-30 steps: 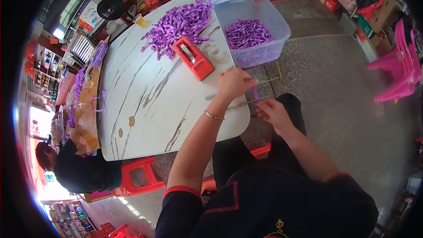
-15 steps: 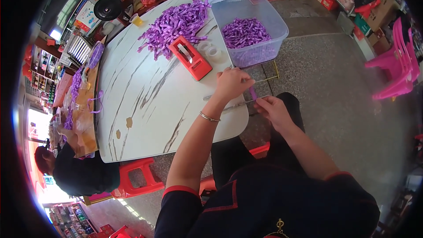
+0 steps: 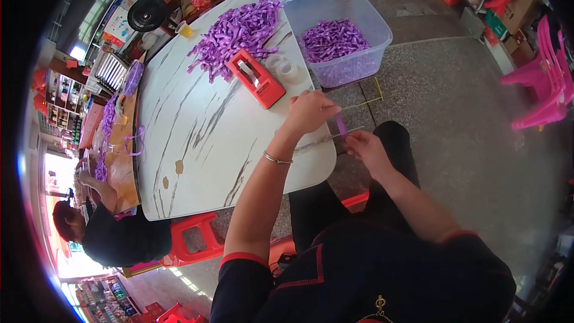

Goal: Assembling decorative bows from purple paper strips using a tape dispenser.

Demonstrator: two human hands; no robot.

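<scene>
Beyond the table's right edge, a short purple ribbon [image 3: 340, 124] stretches between my two hands. My left hand [image 3: 312, 111] is closed at its upper end, with the fingertips partly hidden behind the hand. The lower end is pinched between the thumb and fingers of my right hand [image 3: 366, 148]. Close to both hands, a thin metal rod [image 3: 366, 103] sticks out past the table edge, and a second one passes near the right fingertips. A red tape dispenser [image 3: 258, 79] stands on the table ahead of my left hand, beside clear tape rolls [image 3: 288, 71].
Purple ribbon pieces [image 3: 236, 33] lie heaped on the white marbled table [image 3: 203, 119]. A clear plastic bin [image 3: 353, 75] at its far right holds more purple pieces. Left, a co-worker [image 3: 122, 233] sits at a wooden table. Pink chairs [image 3: 541, 78] stand right, a red stool [image 3: 194, 239] lower left.
My hands have shifted slightly left and down in the picture, still holding the purple ribbon. The surroundings shift a little as the view tilts. The co-worker's arm has moved.
</scene>
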